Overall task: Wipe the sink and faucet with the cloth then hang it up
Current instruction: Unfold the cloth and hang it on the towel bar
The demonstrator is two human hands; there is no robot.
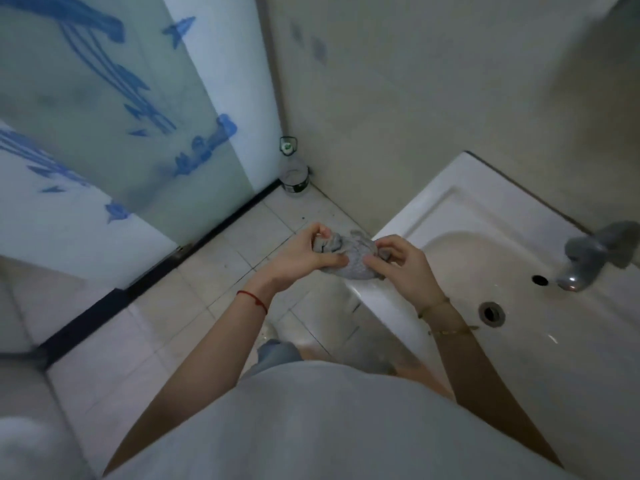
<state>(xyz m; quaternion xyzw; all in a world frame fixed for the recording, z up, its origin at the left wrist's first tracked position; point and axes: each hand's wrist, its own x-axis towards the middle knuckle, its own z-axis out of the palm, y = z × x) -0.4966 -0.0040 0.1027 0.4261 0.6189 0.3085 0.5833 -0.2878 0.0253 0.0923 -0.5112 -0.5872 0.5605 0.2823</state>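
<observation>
Pale floor tiles [221, 258] and a beige wall [415, 98] frame this cramped bathroom corner. Nearest the camera, a grey shirt [329, 427] fills the bottom of the view, with both bare forearms reaching out from it. On the wrist of the left hand [298, 259] sits a red string [254, 299], while thin bracelets [446, 318] circle the wrist of the right hand [403, 263]. Both hands hold the cloth [349, 256], a crumpled grey bundle, between them: the left fingers curl around its left end and the right thumb and fingers pinch its right end. It hangs in the air above the front left corner of the white sink [460, 209], not touching the basin. Farther right, the metal faucet [588, 258] juts over the bowl, above the drain [491, 313]. Beyond the hands, a small container [294, 181] stands on the floor in the corner, beside a frosted glass door [121, 116] with blue patterns.
</observation>
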